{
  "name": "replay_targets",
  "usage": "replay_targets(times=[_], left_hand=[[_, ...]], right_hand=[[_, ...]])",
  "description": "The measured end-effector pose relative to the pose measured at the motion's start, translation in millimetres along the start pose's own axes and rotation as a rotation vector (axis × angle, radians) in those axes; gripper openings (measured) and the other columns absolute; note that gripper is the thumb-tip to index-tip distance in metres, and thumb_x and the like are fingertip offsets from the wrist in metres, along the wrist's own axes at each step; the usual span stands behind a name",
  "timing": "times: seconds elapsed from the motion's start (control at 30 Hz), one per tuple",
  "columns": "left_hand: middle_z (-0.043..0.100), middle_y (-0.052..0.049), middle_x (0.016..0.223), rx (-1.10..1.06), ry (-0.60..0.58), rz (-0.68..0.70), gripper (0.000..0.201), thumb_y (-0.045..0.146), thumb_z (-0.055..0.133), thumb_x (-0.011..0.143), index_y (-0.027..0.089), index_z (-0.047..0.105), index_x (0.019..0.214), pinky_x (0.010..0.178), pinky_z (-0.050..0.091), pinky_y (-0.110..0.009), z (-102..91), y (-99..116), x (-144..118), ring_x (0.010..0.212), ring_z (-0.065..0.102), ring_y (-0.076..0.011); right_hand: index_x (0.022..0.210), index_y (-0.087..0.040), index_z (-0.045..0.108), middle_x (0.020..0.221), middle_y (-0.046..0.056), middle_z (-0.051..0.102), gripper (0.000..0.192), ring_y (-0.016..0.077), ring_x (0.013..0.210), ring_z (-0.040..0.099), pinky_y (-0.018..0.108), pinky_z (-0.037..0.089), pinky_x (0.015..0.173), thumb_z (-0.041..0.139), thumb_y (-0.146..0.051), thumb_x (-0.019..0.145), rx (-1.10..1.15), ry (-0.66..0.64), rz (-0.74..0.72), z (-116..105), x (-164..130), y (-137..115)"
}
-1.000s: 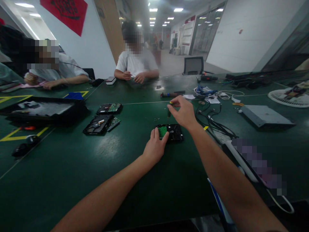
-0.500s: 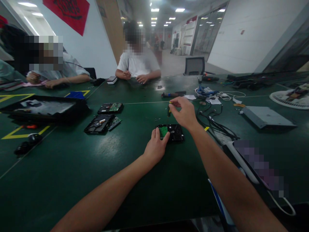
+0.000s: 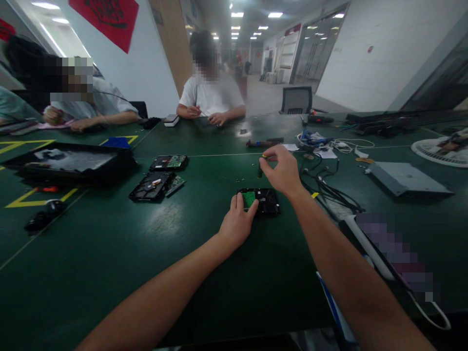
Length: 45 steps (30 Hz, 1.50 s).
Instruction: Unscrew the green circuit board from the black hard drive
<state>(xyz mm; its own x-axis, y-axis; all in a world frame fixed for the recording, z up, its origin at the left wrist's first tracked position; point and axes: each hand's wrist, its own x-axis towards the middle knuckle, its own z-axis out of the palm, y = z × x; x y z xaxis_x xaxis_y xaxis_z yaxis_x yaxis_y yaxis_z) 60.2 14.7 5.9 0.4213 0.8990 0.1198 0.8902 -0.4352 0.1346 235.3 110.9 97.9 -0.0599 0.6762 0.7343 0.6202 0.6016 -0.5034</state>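
A black hard drive (image 3: pixel 269 201) with a green circuit board (image 3: pixel 248 198) lies flat on the dark green table. My left hand (image 3: pixel 237 222) steadies it from the near side, fingers on its left part and thumb on the board. Between the thumb and fingers of my right hand (image 3: pixel 281 168) is a small, dark screwdriver (image 3: pixel 260 170) with a yellow top, held upright over the drive's far edge. Its tip is too fine to make out, so contact with the drive cannot be told. Several tiny screws (image 3: pixel 240 180) lie just beyond the drive.
Left of centre lie two more hard drives (image 3: pixel 146 187) and a loose circuit board (image 3: pixel 176 185). A black tray (image 3: pixel 120 158) stands farther left. Right are dark cables (image 3: pixel 321 183), a grey metal box (image 3: pixel 409 179) and a pixelated device (image 3: pixel 395 253). Two people sit across the table.
My right hand and the screwdriver have shifted slightly to the right relative to the drive. My left hand stays on the drive. The whole view has moved a little.
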Motion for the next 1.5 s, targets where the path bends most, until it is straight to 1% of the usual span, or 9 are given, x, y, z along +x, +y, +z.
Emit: replay_targets(times=[0.2,0.37,0.57,0.73,0.87,1.0,1.1,1.3,1.5], left_hand=[[0.025,-0.021,0.162,-0.003,0.002,-0.005,0.062,0.012,0.046,0.099,0.032,0.035,0.157,0.105,0.049,-0.054,0.4,0.2,0.1,0.152,0.022,-0.0449],[0.025,-0.021,0.163,0.008,-0.004,-0.002,0.064,0.011,0.047,0.098,0.031,0.034,0.157,0.105,0.048,-0.054,0.5,-0.3,0.5,0.152,0.022,-0.0457],[0.022,-0.022,0.164,0.003,-0.011,0.002,0.064,0.009,0.046,0.097,0.031,0.034,0.157,0.107,0.047,-0.055,0.8,-0.5,1.1,0.152,0.022,-0.045],[0.022,-0.02,0.166,0.005,-0.017,-0.004,0.066,0.009,0.046,0.097,0.032,0.032,0.158,0.109,0.045,-0.056,0.5,-0.1,1.2,0.153,0.022,-0.0428],[0.023,-0.021,0.165,0.008,-0.028,-0.007,0.065,0.011,0.047,0.098,0.032,0.032,0.158,0.107,0.046,-0.054,-1.4,0.2,0.7,0.152,0.022,-0.0439],[0.025,-0.02,0.164,0.017,-0.023,-0.002,0.063,0.011,0.046,0.098,0.031,0.034,0.157,0.109,0.045,-0.054,-3.0,0.8,0.1,0.152,0.023,-0.0429],[0.025,-0.021,0.163,0.02,-0.007,0.007,0.063,0.009,0.046,0.098,0.03,0.035,0.157,0.111,0.042,-0.054,-2.4,0.7,-0.2,0.152,0.024,-0.0427],[0.025,-0.019,0.163,0.0,-0.001,0.0,0.062,0.012,0.047,0.098,0.032,0.035,0.156,0.109,0.045,-0.054,1.1,-1.0,0.3,0.152,0.023,-0.0417],[0.027,-0.019,0.162,0.006,0.012,0.005,0.062,0.011,0.046,0.098,0.031,0.035,0.156,0.109,0.045,-0.054,1.5,-1.1,0.4,0.152,0.024,-0.0419]], right_hand=[[0.093,-0.024,0.063,0.095,0.005,0.067,0.007,0.0228,0.091,0.064,0.042,0.055,0.086,0.061,-0.031,0.093,0.02,-0.032,-0.013,-0.1,-0.2,-2.5],[0.095,-0.023,0.063,0.098,0.007,0.066,0.008,0.0232,0.091,0.064,0.042,0.055,0.084,0.065,-0.027,0.089,-0.009,-0.022,-0.002,-0.2,-0.1,-1.0],[0.094,-0.024,0.061,0.096,0.005,0.068,0.01,0.0229,0.089,0.065,0.043,0.056,0.084,0.064,-0.034,0.092,0.038,-0.047,0.032,-0.7,-0.9,-2.3],[0.096,-0.024,0.063,0.1,0.007,0.067,0.007,0.0234,0.092,0.065,0.043,0.056,0.086,0.063,-0.027,0.09,0.004,-0.052,0.001,-1.2,-0.5,-2.4],[0.094,-0.024,0.061,0.097,0.006,0.068,0.009,0.0234,0.09,0.065,0.043,0.057,0.085,0.066,-0.029,0.088,0.008,-0.024,0.038,-1.1,0.0,-1.5],[0.094,-0.025,0.063,0.096,0.005,0.068,0.007,0.0226,0.09,0.065,0.042,0.056,0.085,0.062,-0.031,0.092,0.011,-0.055,0.002,-1.2,0.0,-2.1],[0.095,-0.024,0.063,0.099,0.006,0.067,0.006,0.0225,0.09,0.065,0.042,0.056,0.084,0.062,-0.027,0.09,-0.015,-0.043,-0.02,-0.9,-0.1,-1.7],[0.093,-0.024,0.061,0.095,0.005,0.069,0.01,0.0234,0.089,0.065,0.043,0.056,0.084,0.066,-0.031,0.089,0.005,-0.026,0.036,-1.2,-0.1,-1.9],[0.095,-0.024,0.064,0.098,0.006,0.067,0.007,0.0236,0.092,0.064,0.043,0.055,0.086,0.065,-0.026,0.088,-0.012,-0.04,-0.022,-1.8,0.2,-2.6]])
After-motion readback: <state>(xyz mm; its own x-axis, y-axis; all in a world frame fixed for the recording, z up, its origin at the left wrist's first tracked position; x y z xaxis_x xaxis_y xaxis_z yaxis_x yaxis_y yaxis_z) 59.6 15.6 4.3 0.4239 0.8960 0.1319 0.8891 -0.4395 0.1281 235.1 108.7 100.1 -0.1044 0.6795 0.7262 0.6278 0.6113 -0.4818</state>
